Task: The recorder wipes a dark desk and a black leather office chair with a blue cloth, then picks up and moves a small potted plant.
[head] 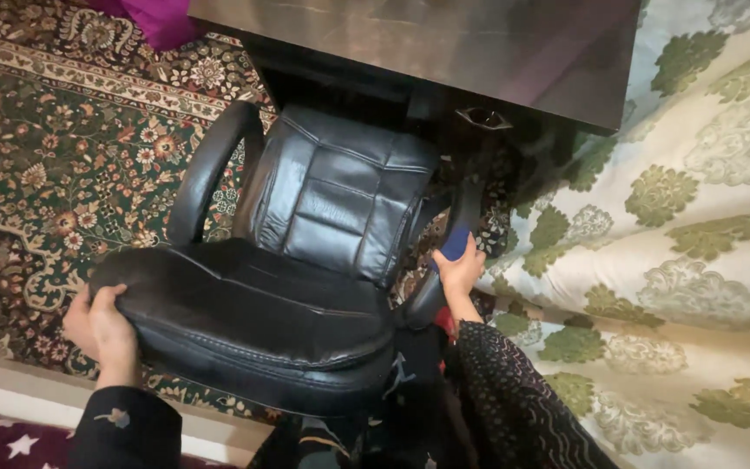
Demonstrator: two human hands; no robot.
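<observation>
A black leather office chair (305, 260) stands below me, its seat toward a dark desk (444, 43). My left hand (101, 330) grips the left side of the chair's backrest top. My right hand (460, 269) rests on the chair's right armrest (431, 291) and holds a small blue object (455, 244) against it. The left armrest (206, 165) is free. Both my sleeves are dark, the right one patterned.
A floral patterned carpet (54, 165) covers the floor at left. A cream curtain with green leaf motifs (679, 243) hangs at right, close to the chair. A purple cloth (158, 22) lies at the top left. The desk has a drawer handle (483, 117).
</observation>
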